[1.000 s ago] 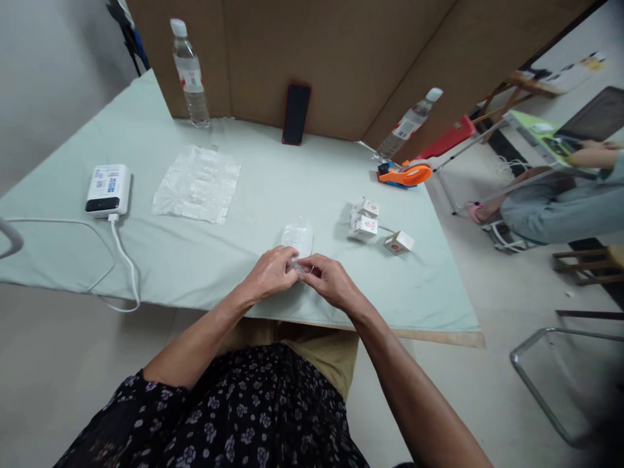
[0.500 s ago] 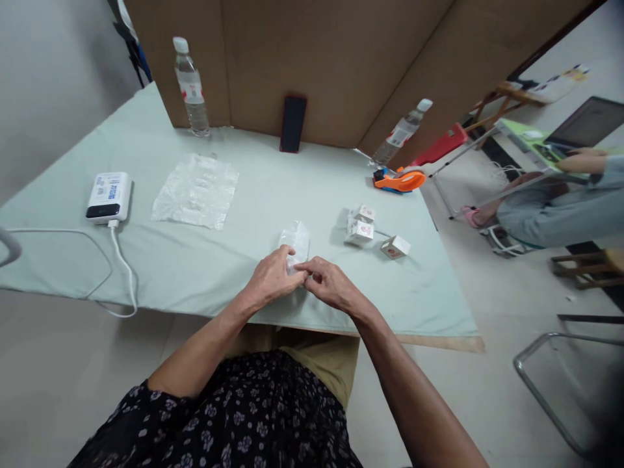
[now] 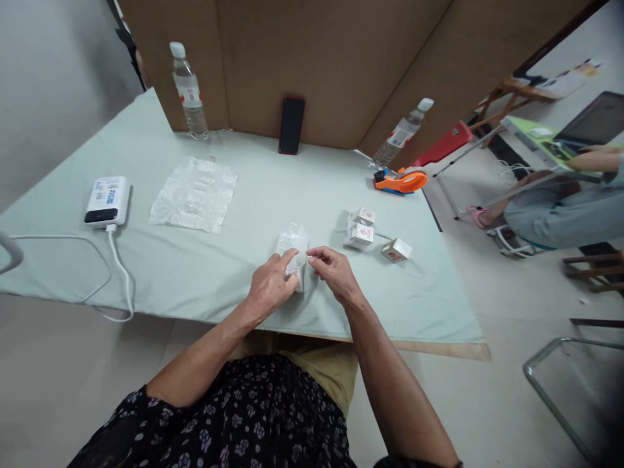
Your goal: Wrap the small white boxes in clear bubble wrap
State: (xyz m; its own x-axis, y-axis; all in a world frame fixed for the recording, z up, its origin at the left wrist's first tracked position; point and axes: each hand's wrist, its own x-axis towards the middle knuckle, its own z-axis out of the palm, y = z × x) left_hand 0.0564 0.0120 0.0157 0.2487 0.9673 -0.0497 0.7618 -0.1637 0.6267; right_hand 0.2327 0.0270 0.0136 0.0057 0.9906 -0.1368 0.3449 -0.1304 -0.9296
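We have one clear packet (image 3: 297,264), apparently bubble wrap, lying flat on the pale-green surface (image 3: 258,188), close to its near edge and directly in front of the wearer. Its long axis runs from near to far, the far end leaning slightly left.

Left hand (image 3: 269,286): nearer of the two, in contact with the packet from its left side. We see thumb and forefinger spread well apart over the near half, the packet showing between them; the hand seems to rest on it rather than close around it. The other fingers are curled under, hard to make out.

Right hand (image 3: 336,273): just beside the packet's right edge, so the packet lies to its left. Thumb and forefinger nearly meet in a pinch. We cannot tell whether a bit of film is caught there; any such scrap would be too fine to see.

Relation we note as key: the packet sits between the hands, its right long side facing the pinched fingertips.

About it: flat clear sheet (image 3: 195,195) farther left; three small boxes, two touching or nearly so (image 3: 359,235) and one apart (image 3: 396,250), to the right; orange tape dispenser (image 3: 402,182) beyond them.
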